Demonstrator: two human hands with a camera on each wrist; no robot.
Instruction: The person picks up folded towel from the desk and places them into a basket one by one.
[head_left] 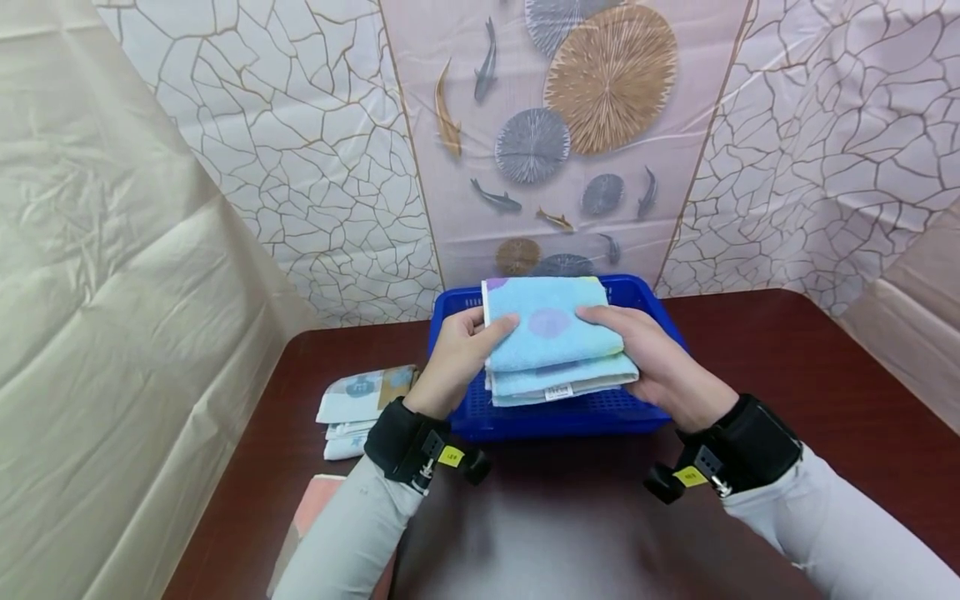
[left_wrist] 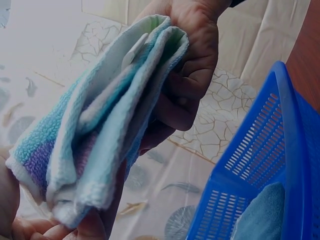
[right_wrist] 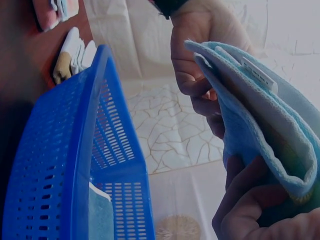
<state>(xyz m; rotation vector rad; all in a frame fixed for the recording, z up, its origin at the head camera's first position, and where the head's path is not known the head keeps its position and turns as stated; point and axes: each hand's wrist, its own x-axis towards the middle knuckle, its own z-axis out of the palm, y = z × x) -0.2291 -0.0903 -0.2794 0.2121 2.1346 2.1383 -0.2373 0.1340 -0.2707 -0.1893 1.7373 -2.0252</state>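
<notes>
Both hands hold a folded light-blue towel [head_left: 551,333] with purple spots above a blue plastic basket [head_left: 570,429]. At the towel's left edge, my left hand [head_left: 457,354] pinches it, thumb on top and fingers underneath. My right hand [head_left: 660,358] grips the opposite edge the same way, its thumb lying on the upper face. The towel's layers hang slightly apart at the near side, where a small white label [head_left: 558,392] shows. Inside the basket lies a teal cloth [left_wrist: 262,215], seen in both wrist views.
Left of the basket, folded white-and-blue towels [head_left: 360,408] with a tan patch lie stacked on the dark red-brown table [head_left: 757,358]. A pink folded towel [head_left: 311,508] lies nearer, partly under the left sleeve. Patterned cloth [head_left: 330,133] hangs behind the table.
</notes>
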